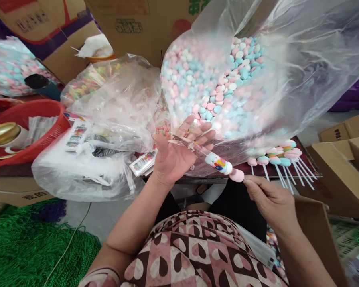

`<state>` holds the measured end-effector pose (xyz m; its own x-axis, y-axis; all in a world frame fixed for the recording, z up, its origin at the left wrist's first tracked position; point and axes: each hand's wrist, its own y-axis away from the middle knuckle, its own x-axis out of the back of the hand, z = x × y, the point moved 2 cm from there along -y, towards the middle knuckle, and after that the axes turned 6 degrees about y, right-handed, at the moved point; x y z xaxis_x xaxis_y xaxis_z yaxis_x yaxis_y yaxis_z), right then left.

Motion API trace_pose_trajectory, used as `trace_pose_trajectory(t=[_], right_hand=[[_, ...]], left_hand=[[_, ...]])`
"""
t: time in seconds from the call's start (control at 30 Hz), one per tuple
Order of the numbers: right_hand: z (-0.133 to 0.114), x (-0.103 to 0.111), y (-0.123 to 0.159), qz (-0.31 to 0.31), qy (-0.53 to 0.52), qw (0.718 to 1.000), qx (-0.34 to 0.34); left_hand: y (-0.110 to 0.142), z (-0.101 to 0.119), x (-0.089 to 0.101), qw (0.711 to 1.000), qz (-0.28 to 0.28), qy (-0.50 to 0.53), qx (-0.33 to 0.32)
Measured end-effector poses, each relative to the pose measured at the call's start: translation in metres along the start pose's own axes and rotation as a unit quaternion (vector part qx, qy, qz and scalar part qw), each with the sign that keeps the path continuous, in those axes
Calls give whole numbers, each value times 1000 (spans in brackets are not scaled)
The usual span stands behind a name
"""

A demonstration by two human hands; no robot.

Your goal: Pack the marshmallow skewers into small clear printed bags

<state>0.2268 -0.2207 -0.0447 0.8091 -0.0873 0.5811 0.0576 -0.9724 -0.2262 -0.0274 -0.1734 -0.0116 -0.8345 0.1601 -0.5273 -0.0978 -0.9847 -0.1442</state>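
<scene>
My right hand (271,197) pinches the end of a marshmallow lollipop (237,175), next to its pink piece; the stick is hidden by my fingers. A clear printed wrapper (217,162) covers the lollipop's upper part and runs up across my left palm. My left hand (179,153) is open, palm up, with its fingers spread behind the wrapper's far end. Just left of that hand lies a stack of printed wrappers (143,162). Beyond it, a large clear bag (293,83) holds pink, blue and white marshmallows (218,97).
Several marshmallow lollipops on white sticks (279,159) lie along the table's right edge. A red basket (52,127) and clear plastic bags (86,171) stand left. Open cardboard boxes (341,171) are at right. Green stringy material (44,247) covers the floor at lower left.
</scene>
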Motion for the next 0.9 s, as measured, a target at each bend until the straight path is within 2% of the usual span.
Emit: trace_pose_trajectory(t=[0.1, 0.2, 0.33, 0.5, 0.57, 0.67, 0.77, 0.9], right_hand=[[-7, -21, 3, -18, -86, 995, -48], [-12, -39, 6, -25, -145, 986, -80], [-16, -56, 9, -10, -189, 976, -109], [-16, -61, 13, -81, -175, 978, -83], [-15, -60, 14, -75, -170, 979, -81], [-11, -66, 16, -43, -210, 969, -120], [-7, -78, 18, -61, -280, 943, -167], [-1, -84, 19, -78, -319, 927, -184]], left_hand=[[-3, 1, -10, 999, -17, 37, -29], [-1, -9, -19, 993, -17, 115, -4], [4, -24, -27, 982, 39, 181, 38], [2, -26, -22, 975, 104, 194, 29], [1, -28, -22, 977, 108, 183, 36], [7, -37, -25, 977, 110, 170, 70], [17, -41, -22, 980, 83, 156, 93], [18, -28, -10, 984, 48, 165, 53]])
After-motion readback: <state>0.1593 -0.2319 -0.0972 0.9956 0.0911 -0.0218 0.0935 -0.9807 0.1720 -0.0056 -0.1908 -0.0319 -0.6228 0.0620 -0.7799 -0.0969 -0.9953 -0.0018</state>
